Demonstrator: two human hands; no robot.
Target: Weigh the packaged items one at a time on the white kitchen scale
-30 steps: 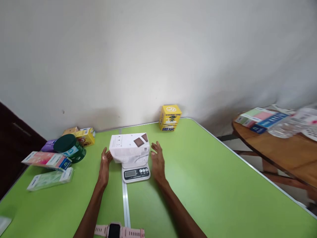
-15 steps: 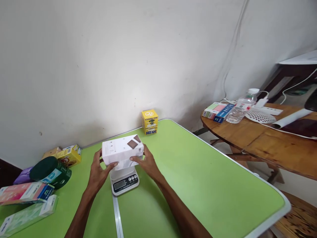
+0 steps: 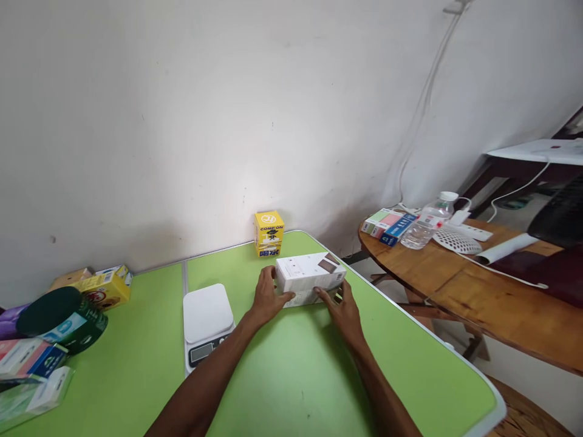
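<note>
Between my two hands is a white carton box [image 3: 303, 276] with dark brown rectangles printed on its top. My left hand [image 3: 269, 297] grips its left end, thumb on the front face. My right hand [image 3: 340, 308] grips the right end in the same way. The box is over the right part of the green table [image 3: 401, 370]; I cannot tell whether its underside touches the surface. Left of it lies a white digital kitchen scale [image 3: 208, 312] with a bare platform, its display partly behind my left forearm. A yellow box [image 3: 269, 233] stands behind the white box, near the wall.
At the left are a dark green round tub [image 3: 64, 318], a yellow carton [image 3: 105, 290] and several pink and green boxes [image 3: 34, 361]. A wooden side table [image 3: 523, 297] on the right bears a water bottle [image 3: 428, 221], small boxes [image 3: 387, 224] and a power strip [image 3: 473, 232].
The white box has moved right, off the scale, in both hands. The scale's platform is now uncovered. The camera view has shifted slightly to the right.
</note>
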